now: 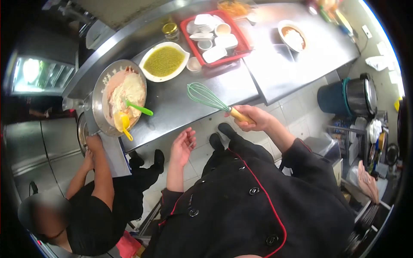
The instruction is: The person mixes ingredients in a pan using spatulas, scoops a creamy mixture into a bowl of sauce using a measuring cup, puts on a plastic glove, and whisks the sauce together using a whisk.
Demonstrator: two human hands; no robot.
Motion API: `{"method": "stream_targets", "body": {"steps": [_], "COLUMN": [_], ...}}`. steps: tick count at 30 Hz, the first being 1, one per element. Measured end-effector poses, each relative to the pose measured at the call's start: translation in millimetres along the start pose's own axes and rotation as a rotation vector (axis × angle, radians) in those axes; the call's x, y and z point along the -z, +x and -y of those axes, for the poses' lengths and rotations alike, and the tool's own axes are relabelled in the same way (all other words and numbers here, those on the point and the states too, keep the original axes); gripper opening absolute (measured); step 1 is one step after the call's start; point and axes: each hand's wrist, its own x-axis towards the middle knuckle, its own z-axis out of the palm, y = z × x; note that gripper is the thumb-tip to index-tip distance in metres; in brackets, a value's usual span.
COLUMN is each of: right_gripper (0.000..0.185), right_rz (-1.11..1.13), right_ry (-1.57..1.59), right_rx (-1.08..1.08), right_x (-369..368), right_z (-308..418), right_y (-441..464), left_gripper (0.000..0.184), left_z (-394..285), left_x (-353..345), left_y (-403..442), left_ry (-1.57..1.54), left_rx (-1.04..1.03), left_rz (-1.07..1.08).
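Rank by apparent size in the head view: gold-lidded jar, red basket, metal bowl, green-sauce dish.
1. Metal bowl and red basket: too alike to rank
2. Green-sauce dish
3. Gold-lidded jar

One whisk (211,99), one red basket (188,42), one gold-lidded jar (171,31), two white dishes (184,55) (281,31) of food, one green-handled utensil (141,108), one yellow-handled utensil (125,122)

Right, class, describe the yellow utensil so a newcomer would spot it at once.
On the steel counter, toward the left, sits a large metal bowl of pale mixture. The yellow utensil leans over its near rim; its neighbour in the bowl is bright green.
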Motion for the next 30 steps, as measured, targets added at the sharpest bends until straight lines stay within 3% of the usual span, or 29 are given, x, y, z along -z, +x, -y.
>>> {"method": "stream_targets", "body": {"steps": [4, 11, 14, 20, 21, 24, 26, 30], "right_gripper": [0.047, 0.042, 0.039, 0.034, 0.035, 0.034, 0.032, 0.034], "right_rz": [0.02, -0.053, -0.395, -0.809, -0.866, -1.174, -1.462, -1.763], "right_ry": [0.091, 0.164, -0.058, -0.21, -0.272, -0.409, -0.49, -0.378], "right_rx": [0.115, 0.288, 0.3, 0.386, 0.402, 0.443, 0.435, 0.494], "right_x": [-6, -1, 1, 66, 78, 118, 162, 201], "right_z": [-24, -46, -49, -89, -94, -105, -120, -117], "right_y": [-31, -91, -123, -217, -237, -296, -341, -430], "left_gripper": [0.029, 0.028, 0.022, 0.021, 0.026, 0.024, 0.027, 0.046], "left_z": [-31, -38, -9, 73, 88, 113, 112, 75], "left_x": [-41, -173, -209, -263, -271, -318, -345, -417], "left_y": [34, 44, 60, 121, 136, 178, 237, 361], "left_ry": [0.245, 0.349, 0.463, 0.88, 1.05, 1.235, 1.12, 0.882], "left_rx": [-0.049, -0.373, -0.391, -0.315, -0.438, -0.41, -0.505, -0.613], "left_rz": [0.13, 0.42, 0.516, 0.592, 0.667, 0.486, 0.411, 0.127]}}
